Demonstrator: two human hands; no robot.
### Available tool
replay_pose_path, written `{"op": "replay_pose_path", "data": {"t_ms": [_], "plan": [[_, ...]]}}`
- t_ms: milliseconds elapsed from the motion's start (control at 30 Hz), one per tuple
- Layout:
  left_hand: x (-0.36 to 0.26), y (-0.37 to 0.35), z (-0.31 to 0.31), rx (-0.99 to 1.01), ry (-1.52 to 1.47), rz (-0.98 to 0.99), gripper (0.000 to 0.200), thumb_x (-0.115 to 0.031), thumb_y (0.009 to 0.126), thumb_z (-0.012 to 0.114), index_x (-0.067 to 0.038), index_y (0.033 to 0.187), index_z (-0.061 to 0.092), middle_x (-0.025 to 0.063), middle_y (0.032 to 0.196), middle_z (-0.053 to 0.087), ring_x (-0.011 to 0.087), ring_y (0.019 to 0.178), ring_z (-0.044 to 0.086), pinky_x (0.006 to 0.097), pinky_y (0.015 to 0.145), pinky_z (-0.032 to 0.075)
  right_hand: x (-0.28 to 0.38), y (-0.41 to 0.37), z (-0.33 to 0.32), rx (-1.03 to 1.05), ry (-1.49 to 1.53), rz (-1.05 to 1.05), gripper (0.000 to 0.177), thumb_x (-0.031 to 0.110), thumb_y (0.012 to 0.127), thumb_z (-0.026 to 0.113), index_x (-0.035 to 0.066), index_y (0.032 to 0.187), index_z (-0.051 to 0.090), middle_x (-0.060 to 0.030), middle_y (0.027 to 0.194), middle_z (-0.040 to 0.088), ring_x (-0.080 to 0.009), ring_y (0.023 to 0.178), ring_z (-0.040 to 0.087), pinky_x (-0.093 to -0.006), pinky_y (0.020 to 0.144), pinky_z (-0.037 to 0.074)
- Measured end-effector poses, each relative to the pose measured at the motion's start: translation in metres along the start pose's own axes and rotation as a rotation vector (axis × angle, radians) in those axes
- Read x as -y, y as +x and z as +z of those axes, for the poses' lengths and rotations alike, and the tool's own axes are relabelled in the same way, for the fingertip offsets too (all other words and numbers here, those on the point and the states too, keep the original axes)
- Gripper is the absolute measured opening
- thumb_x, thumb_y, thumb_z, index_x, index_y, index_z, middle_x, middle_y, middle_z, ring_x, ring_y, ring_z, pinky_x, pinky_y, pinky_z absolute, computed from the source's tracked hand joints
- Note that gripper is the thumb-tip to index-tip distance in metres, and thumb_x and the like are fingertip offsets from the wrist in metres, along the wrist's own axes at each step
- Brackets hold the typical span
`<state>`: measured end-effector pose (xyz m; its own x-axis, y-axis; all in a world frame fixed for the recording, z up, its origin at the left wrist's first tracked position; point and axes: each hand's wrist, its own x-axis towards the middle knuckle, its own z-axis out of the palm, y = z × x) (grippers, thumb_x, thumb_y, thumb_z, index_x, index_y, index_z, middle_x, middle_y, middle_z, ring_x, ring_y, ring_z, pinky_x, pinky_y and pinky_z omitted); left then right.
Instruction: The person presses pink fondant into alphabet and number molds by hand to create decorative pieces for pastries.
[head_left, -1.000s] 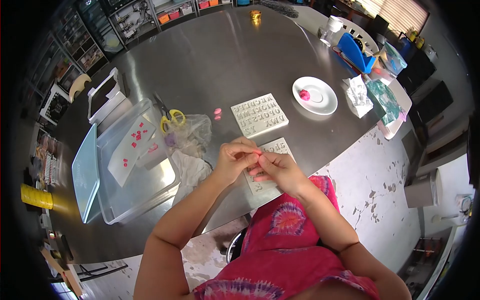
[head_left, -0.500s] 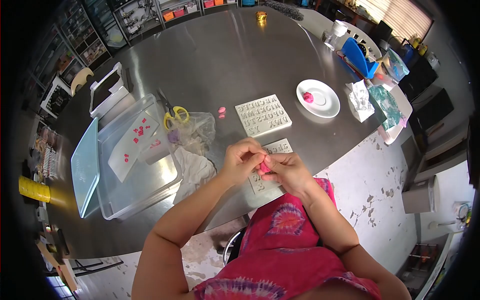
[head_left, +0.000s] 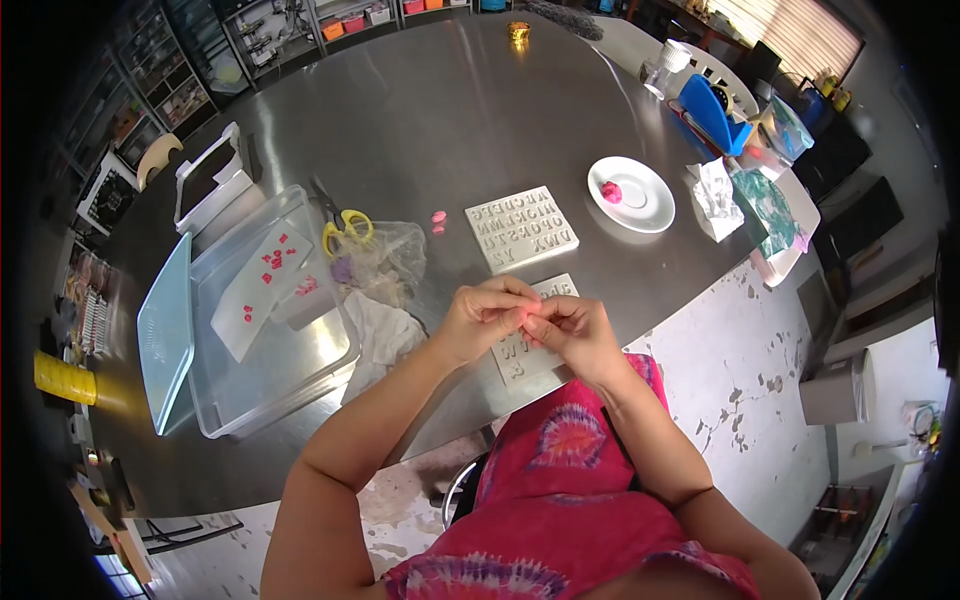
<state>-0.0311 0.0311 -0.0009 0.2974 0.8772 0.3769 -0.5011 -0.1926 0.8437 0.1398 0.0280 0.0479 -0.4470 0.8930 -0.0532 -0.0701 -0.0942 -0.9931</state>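
My left hand (head_left: 484, 320) and my right hand (head_left: 575, 335) meet at the fingertips, both pinching a small piece of pink clay (head_left: 527, 315) that is mostly hidden by the fingers. Beneath them lies a lowercase letter mold (head_left: 517, 365), partly covered by my hands. Just beyond sits an uppercase letter mold (head_left: 522, 230). Two small pink pieces (head_left: 438, 217) rest on the table to its left. A white saucer (head_left: 650, 205) at the right holds a pink lump (head_left: 611, 192).
At the left, a clear plastic tray (head_left: 225, 415) holds a sheet with small red pieces. Near it are yellow-handled scissors (head_left: 348, 230), a plastic bag (head_left: 395, 255) and a white cloth (head_left: 385, 335). Crumpled tissue (head_left: 716, 200) and a blue holder (head_left: 712, 112) stand at the right.
The fingertips have closed in around the pink clay, so less of it shows. The whole view has shifted slightly.
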Motion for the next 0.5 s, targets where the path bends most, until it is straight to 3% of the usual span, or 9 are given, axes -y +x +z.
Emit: {"op": "replay_pose_path", "data": {"t_ms": [300,500], "plan": [[0.003,0.003,0.006,-0.035,0.193,0.056,0.014,-0.001,0.089,0.055,0.001,0.099,0.064,0.0101,0.106,0.055,0.0168,0.096,0.056,0.0287,0.083,0.048,0.003,0.01,-0.013,0.027,0.157,0.101,0.014,0.005,0.08,0.069,-0.004,0.09,0.067,-0.0055,0.076,0.063,-0.008,0.068,0.055,-0.0219,0.062,0.046],[0.003,0.003,0.004,-0.126,0.204,0.127,0.009,0.002,0.084,0.06,0.002,0.093,0.063,0.0088,0.098,0.055,0.0149,0.089,0.058,0.0266,0.076,0.053,0.007,0.014,-0.009,0.027,-0.238,0.029,0.015,0.012,0.088,0.061,-0.002,0.085,0.064,-0.0031,0.073,0.062,-0.0079,0.063,0.052,-0.0231,0.058,0.042]]}}
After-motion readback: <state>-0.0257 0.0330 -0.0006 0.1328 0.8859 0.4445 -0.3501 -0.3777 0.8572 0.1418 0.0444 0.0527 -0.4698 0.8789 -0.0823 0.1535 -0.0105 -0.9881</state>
